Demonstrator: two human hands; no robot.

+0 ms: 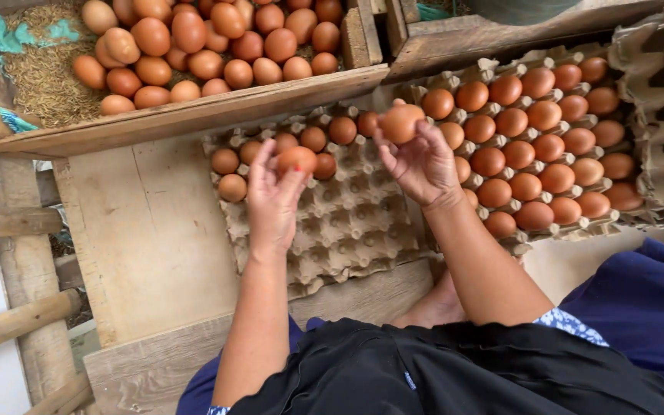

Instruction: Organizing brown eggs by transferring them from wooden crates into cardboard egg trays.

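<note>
Holding one brown oval egg (pixel 297 159) in left hand (pixel 274 201) grip, another (pixel 401 123) in right hand (pixel 422 163), both above the half-empty grey cardboard tray (pixel 347 223)

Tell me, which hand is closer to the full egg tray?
Right. The right hand overlaps the full egg tray's left edge; the left hand hovers over the mostly empty tray.

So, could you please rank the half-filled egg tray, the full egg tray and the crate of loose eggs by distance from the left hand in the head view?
1. Half-filled egg tray, directly beneath the left hand.
2. Crate of loose eggs, above-left.
3. Full egg tray, far right.
</note>
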